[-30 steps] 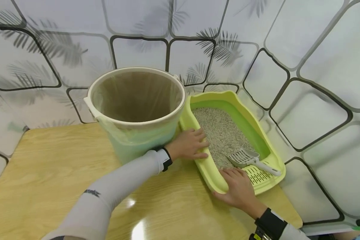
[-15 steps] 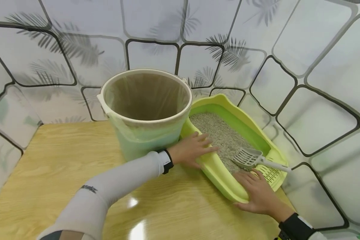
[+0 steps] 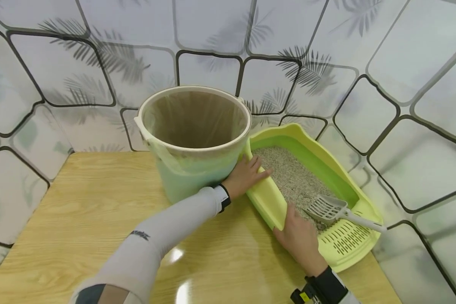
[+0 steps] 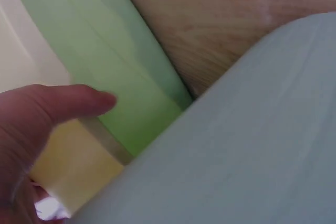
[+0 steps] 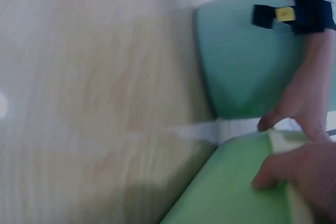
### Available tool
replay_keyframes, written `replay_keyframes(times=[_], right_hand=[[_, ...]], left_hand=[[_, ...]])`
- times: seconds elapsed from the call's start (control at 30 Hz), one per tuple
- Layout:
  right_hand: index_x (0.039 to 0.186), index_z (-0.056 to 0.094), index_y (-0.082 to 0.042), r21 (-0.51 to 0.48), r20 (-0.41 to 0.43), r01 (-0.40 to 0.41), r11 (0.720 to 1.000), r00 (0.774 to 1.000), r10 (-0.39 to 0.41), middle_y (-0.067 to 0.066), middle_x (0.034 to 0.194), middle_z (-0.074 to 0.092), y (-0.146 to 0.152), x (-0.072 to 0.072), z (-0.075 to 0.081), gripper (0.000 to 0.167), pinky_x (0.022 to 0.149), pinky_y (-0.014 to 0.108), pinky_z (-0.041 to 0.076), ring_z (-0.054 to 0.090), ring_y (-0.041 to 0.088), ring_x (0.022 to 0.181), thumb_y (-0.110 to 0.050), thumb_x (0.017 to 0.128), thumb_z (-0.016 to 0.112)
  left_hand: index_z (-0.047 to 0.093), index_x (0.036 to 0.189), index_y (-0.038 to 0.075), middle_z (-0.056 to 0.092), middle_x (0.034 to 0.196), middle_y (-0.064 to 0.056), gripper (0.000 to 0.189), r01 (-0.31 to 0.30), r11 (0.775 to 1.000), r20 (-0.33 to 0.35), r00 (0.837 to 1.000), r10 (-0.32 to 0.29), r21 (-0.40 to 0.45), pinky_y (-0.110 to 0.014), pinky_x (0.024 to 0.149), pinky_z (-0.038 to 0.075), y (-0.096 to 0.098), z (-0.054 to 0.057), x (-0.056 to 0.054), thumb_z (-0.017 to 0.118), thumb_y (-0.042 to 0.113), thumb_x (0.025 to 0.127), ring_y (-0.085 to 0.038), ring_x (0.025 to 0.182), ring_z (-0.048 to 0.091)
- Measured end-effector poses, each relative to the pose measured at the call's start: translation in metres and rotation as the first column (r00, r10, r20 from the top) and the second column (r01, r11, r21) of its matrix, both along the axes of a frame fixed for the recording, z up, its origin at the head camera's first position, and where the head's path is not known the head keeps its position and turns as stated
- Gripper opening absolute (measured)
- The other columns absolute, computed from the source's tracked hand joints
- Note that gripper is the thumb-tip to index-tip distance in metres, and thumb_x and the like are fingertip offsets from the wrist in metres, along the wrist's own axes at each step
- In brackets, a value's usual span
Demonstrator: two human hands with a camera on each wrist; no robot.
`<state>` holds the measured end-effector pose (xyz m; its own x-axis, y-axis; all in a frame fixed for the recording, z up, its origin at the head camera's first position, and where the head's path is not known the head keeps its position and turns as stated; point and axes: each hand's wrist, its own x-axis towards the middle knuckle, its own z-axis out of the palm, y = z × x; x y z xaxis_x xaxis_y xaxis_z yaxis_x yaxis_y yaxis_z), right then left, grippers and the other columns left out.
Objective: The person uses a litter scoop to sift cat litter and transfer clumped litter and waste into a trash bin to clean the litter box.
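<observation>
A yellow-green litter box [image 3: 267, 198] holds grey, grainy cat litter [image 3: 289, 169]. My left hand [image 3: 247, 175] grips its near long rim next to the bin, fingers over the edge; the left wrist view shows that thumb against the green outer wall [image 4: 115, 61]. Farther toward the front end, my right hand [image 3: 300, 236] holds the same rim. Its thumb lies on the outside of the box [image 5: 231, 182] in the right wrist view, while its fingertips reach inside. A light grey slotted litter scoop [image 3: 328, 209] lies on the litter, its handle across the perforated front ledge.
Left of the box stands a tall pale green bin [image 3: 194, 177] with a clear liner and white rim, close to my left forearm. Both stand on a wood-grain table [image 3: 110, 198]. Patterned walls [image 3: 213, 33] close in the back and right side.
My right hand has shifted from the box's front corner back along the long rim. My left hand's spread fingers have settled on the rim. The head view has turned left.
</observation>
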<state>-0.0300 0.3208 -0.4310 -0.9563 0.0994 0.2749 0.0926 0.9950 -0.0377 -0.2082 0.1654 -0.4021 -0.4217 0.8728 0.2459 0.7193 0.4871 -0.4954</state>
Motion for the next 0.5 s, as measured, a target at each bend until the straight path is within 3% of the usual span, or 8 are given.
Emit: replay_keyframes(times=[0.1,0.23,0.37,0.5], right_hand=[[0.119,0.044,0.002,-0.009,-0.016,-0.018,1.0,1.0,0.018,0.009,0.059,0.057,0.002,0.0,0.0,0.075,0.036,0.026,0.026,0.039,0.016,0.036,-0.036,0.067,0.082],[0.122,0.047,0.0,-0.028,0.022,-0.045,0.999,0.999,0.046,0.008,0.063,0.06,0.014,0.007,0.0,0.072,0.038,0.028,0.028,0.042,0.016,0.039,-0.036,0.068,0.079],[0.128,0.046,-0.001,-0.022,0.084,-0.087,0.996,0.993,0.089,0.006,0.062,0.059,0.036,0.015,0.004,0.077,0.04,0.029,0.031,0.045,0.015,0.042,-0.037,0.067,0.077],[0.13,0.045,0.0,0.011,0.111,-0.162,0.987,0.981,0.16,0.005,0.067,0.061,0.059,0.022,0.007,0.081,0.043,0.028,0.034,0.046,0.012,0.045,-0.037,0.066,0.079]], left_hand=[[0.035,0.143,0.032,0.056,0.125,-0.007,0.06,0.098,0.995,0.016,0.995,-0.099,0.036,-0.042,0.103,0.043,-0.004,-0.001,-0.012,0.059,0.013,0.092,-0.025,0.119,0.053],[0.037,0.144,0.032,0.057,0.121,-0.005,0.071,0.203,0.979,0.072,0.977,-0.202,-0.003,-0.047,0.108,0.039,-0.009,0.0,-0.017,0.071,0.028,0.081,-0.024,0.115,0.055],[0.031,0.148,0.031,0.055,0.123,-0.005,0.089,0.223,0.972,0.106,0.971,-0.214,-0.078,-0.052,0.111,0.036,-0.009,0.002,-0.006,0.076,0.047,0.073,-0.023,0.117,0.054],[0.026,0.149,0.029,0.057,0.122,-0.006,0.099,0.197,0.974,0.055,0.98,-0.191,-0.116,-0.052,0.109,0.038,-0.005,0.003,0.016,0.074,0.062,0.069,-0.024,0.115,0.056]])
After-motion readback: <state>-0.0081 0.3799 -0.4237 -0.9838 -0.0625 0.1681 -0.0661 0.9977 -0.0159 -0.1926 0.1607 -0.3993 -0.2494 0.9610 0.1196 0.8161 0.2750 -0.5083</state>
